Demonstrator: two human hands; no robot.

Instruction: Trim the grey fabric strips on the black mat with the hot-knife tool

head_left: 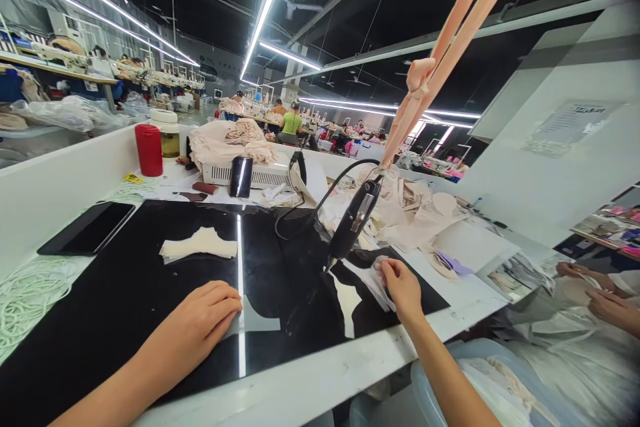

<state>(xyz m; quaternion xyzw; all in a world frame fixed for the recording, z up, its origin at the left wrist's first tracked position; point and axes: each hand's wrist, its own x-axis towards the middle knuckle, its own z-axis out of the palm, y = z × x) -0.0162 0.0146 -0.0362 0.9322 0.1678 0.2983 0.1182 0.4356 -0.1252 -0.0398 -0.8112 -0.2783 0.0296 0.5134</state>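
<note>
My left hand (213,310) lies palm down on a black sheet (160,300), fingers together and stretched out. Its fingertips rest at the edge of a pale cut piece (263,323), which it partly covers. With thumb and fingers closed, my right hand (403,287) pinches the upper end of a thin whitish strip (370,280). Left of that strip is a cream cut piece (349,303). A black pen-like tool with a metal tip (355,217) hangs from peach straps (440,60), its tip just above the sheet. Farther back lies a small cream stack (200,245).
A phone (93,228) and pale green cords (37,293) lie at left. Behind are a red container (149,150), a jar (165,133), a black cylinder (241,177) and heaped beige fabric (235,140). Another person's hands (600,290) show at right, near a bluish tub (430,393).
</note>
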